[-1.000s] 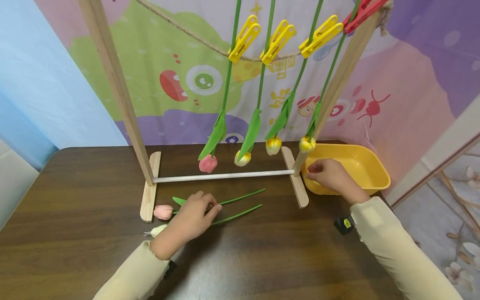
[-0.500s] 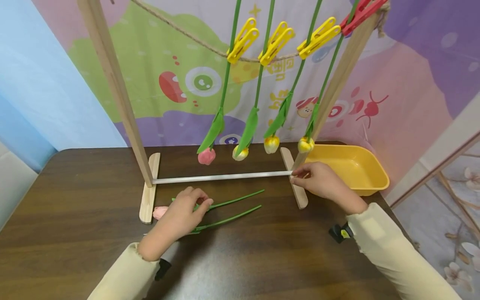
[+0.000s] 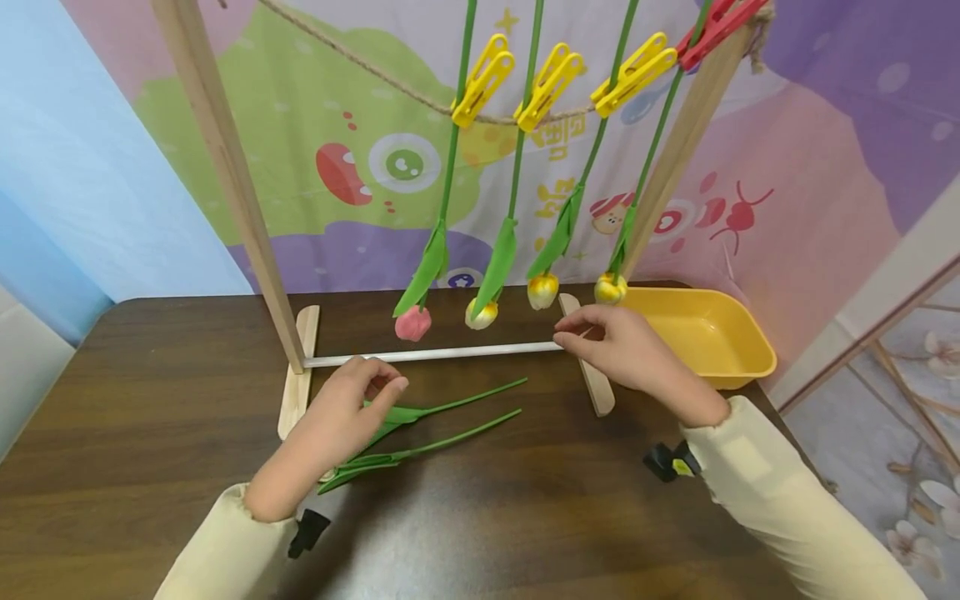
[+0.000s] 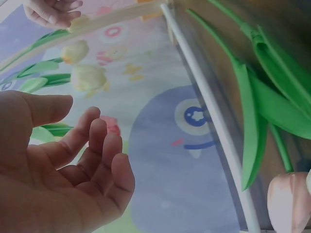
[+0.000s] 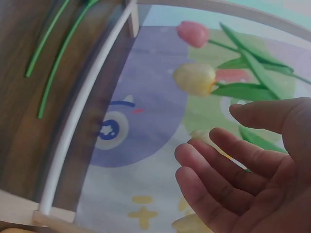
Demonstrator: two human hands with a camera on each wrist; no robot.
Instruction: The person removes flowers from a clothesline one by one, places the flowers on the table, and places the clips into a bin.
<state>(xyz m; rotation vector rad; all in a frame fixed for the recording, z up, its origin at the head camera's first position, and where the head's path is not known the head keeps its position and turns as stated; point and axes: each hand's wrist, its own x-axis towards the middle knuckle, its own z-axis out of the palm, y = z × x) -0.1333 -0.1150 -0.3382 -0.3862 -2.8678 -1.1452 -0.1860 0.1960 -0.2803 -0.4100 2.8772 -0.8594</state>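
Note:
My left hand (image 3: 330, 425) hovers over two tulips lying on the table, fingers loosely bent and holding nothing. It hides their heads in the head view, but the left wrist view shows a pale pink bloom (image 4: 286, 201). Their green stems (image 3: 468, 435) point right. With thumb and fingers apart in the right wrist view, my empty right hand (image 3: 626, 350) is in front of the rack's right foot (image 3: 596, 387). Upside down on a rope hang a pink tulip (image 3: 413, 323) and several yellow-white tulips (image 3: 482, 313), clipped by yellow clothespins (image 3: 483, 81) and a red clothespin (image 3: 720, 32).
A wooden rack (image 3: 232, 183) carries the sagging rope (image 3: 360, 57). Low across it runs a white bar (image 3: 442, 353). Behind my right hand stands a yellow basin (image 3: 720, 329) at the table's right end. A cartoon-printed cloth (image 3: 300, 258) covers the wall behind.
My right hand has moved left from the basin, past the rack's right post. My left hand has shifted left and slightly up over the lying tulips. The hanging flowers sway a little.

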